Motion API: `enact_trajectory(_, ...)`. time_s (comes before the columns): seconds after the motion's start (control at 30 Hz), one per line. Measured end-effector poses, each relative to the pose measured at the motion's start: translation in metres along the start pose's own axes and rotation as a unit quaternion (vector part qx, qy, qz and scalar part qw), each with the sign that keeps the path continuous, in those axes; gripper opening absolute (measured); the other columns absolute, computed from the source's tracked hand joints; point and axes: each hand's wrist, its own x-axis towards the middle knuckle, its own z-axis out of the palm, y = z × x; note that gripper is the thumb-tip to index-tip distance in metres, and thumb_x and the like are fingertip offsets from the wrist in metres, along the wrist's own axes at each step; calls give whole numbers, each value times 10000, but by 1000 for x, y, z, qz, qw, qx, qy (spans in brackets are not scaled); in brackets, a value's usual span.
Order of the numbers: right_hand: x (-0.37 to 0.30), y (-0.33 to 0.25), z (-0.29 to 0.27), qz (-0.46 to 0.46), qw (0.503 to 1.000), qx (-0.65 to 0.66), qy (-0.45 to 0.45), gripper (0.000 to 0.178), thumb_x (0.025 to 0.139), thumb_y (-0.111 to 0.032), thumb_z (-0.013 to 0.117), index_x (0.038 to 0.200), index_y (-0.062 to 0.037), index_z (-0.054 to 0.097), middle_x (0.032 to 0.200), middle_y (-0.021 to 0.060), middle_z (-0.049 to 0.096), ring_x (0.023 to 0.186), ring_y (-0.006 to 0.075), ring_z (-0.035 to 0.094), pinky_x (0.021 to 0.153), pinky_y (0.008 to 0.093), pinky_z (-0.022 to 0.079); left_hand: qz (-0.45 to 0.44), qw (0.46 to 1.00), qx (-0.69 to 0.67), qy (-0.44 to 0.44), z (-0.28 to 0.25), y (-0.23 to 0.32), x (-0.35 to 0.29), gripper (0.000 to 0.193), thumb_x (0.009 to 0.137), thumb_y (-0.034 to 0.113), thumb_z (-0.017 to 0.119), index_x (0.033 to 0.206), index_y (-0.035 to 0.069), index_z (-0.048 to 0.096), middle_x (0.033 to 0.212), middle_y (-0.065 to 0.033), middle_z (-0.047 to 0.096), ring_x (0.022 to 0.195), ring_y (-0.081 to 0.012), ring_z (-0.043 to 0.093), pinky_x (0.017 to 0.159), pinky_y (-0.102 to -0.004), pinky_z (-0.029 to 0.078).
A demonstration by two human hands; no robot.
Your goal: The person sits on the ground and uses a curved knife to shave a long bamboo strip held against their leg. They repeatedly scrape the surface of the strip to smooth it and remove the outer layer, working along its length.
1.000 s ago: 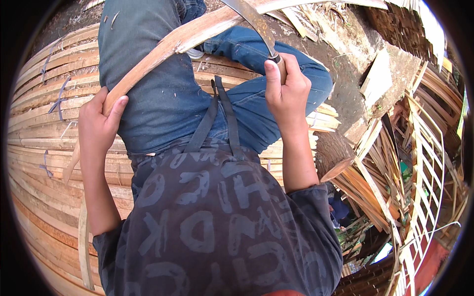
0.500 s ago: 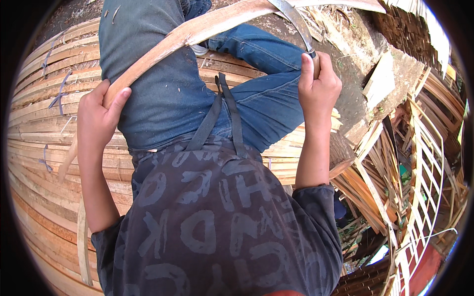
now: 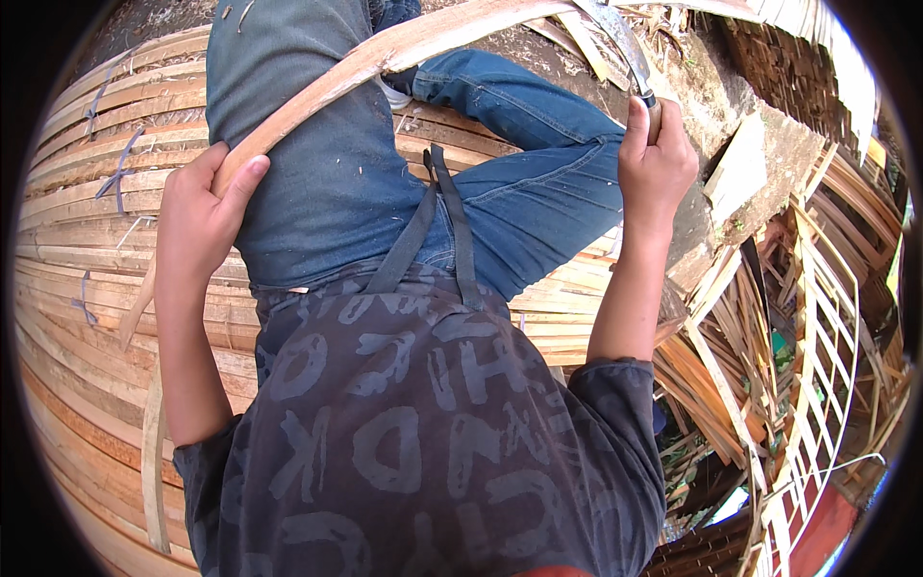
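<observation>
Head: the wooden strip (image 3: 385, 55) curves, pale brown.

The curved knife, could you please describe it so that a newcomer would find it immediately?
From the blue jeans, go to the right hand beside them. It grips the knife, whose curve of grey metal sets it apart from the long wooden strip nearby.

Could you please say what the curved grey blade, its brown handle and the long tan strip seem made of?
Curved grey blade: probably steel, worn; mottled metallic sheen. Brown handle: possibly wood, dull; mostly hidden, only colour suggests it. Long tan strip: wood or bamboo, rough; fibrous edge.
</observation>
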Motion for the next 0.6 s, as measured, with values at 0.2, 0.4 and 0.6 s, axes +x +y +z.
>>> enact_trajectory(0.2, 6, 136, -33, 258, 962, -49, 75, 423, 962, -351, 511, 835, 38, 619, 665, 168, 614, 573, 283, 558, 582, 411, 442, 4, 1000, -4, -24, -2, -24, -4, 466, 932, 405, 579, 714, 6, 478, 579, 1, 335, 578, -86, 328, 496, -295, 276)
enact_trajectory(0.4, -48, 124, -42, 274, 948, 132, 91, 401, 1000, -259, 488, 674, -24, 476, 551, -15, 390, 517, 77, 338, 472, 266, 280, 10, 1000, -17, 10, 2, -20, -2, 508, 882, 401, 634, 655, -15, 451, 510, -84, 350, 503, -143, 335, 469, -340, 301)
enact_trajectory(0.6, -42, 10, -7, 207, 941, 261, 51, 367, 962, -254, 580, 705, -17, 471, 550, -16, 361, 545, 71, 304, 473, 270, 283, 35, 999, 5, -8, 1, -16, 6, 528, 870, 418, 638, 641, -14, 438, 502, -94, 347, 496, -153, 330, 467, -351, 303)
